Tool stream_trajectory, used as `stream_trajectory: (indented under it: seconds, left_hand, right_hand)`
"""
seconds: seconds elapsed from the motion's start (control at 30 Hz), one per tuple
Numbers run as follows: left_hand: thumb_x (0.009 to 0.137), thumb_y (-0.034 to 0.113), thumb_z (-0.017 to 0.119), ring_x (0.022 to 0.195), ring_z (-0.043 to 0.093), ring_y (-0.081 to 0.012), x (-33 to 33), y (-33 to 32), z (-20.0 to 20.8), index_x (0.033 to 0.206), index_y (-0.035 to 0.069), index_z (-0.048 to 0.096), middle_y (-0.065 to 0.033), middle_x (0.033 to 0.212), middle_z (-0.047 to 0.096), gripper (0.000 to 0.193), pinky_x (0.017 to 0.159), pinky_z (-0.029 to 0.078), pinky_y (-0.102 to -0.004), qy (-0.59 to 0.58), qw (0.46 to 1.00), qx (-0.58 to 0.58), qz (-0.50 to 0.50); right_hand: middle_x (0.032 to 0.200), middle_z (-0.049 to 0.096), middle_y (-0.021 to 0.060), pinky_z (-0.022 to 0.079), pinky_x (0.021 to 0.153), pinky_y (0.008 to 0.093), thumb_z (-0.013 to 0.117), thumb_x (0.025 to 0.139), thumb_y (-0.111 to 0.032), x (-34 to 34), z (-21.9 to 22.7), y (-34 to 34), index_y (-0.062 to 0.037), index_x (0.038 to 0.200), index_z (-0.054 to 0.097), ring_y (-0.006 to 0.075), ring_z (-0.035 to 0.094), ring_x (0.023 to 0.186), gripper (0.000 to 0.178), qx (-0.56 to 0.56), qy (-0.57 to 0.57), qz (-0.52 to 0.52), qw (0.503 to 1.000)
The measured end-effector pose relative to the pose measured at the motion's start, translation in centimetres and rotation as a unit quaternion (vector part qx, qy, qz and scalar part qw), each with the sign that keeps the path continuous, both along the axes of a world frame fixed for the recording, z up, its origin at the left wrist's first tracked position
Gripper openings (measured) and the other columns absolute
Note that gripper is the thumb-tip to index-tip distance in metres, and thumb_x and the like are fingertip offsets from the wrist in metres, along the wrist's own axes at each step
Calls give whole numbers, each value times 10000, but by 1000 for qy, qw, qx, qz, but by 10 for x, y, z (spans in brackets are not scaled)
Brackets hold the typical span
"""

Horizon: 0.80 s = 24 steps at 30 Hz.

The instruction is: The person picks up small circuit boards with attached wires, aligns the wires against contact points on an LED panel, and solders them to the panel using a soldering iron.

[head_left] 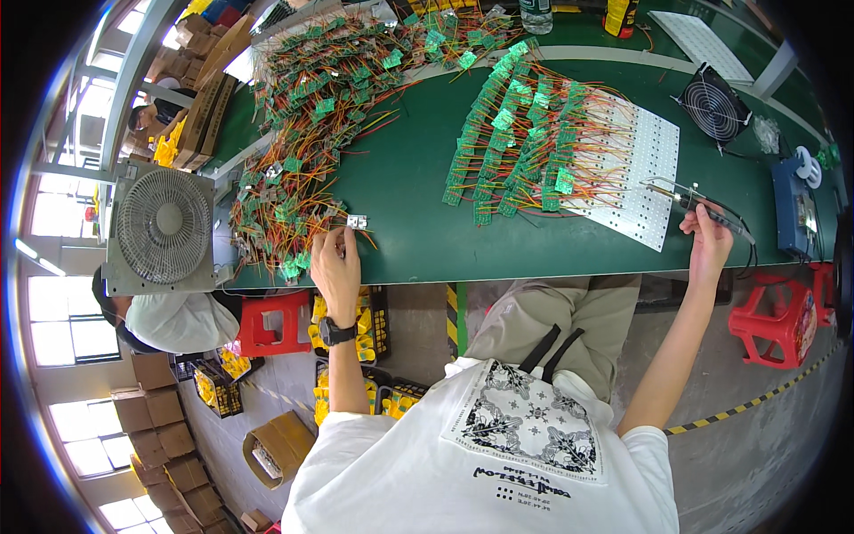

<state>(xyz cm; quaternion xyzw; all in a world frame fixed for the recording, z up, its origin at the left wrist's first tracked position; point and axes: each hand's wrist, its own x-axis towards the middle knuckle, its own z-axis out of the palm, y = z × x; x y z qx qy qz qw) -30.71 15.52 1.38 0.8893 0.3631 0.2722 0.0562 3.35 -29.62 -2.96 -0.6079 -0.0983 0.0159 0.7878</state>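
My left hand, with a dark watch on its wrist, is at the near right edge of a heap of wired circuit boards. Its fingertips are pinched on a small silver-faced circuit board with thin wires. My right hand is closed around a soldering iron, whose tip points left over a white perforated board. Rows of green circuit boards with red and yellow wires lie on and beside that perforated board, between my hands.
The green table carries a black fan, a blue soldering station and a bottle at the back. A grey box fan stands at the left end. Red stools are below. A person sits at left.
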Motion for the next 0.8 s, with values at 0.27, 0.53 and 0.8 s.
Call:
stream_trajectory:
  seconds: [0.27,0.53,0.8]
  left_hand:
    - [873,281,712,649,587,-182,37,8,15,883,29,660,-49,740,601,257,585,438,-333,10,997,-81,3]
    - [1025,151,498,729,626,-119,83,-15,29,1109,19,526,-65,907,624,160,618,493,-229,-292,833,-395,-254]
    - [839,-31,556,765,650,-257,72,-28,-3,936,-22,618,-141,900,627,115,675,504,-338,-100,962,-168,-192]
  right_hand:
    - [796,673,94,461,588,241,660,912,-98,2,-3,0,52,1117,628,153,637,642,256,-5,-9,8,1000]
    - [787,667,92,457,583,238,661,909,-96,-1,0,-1,55,1094,629,153,626,627,241,-4,-8,-7,1000]
    - [787,666,85,451,587,237,662,911,-102,0,-1,-1,48,1115,629,150,621,631,255,2,-8,4,1000]
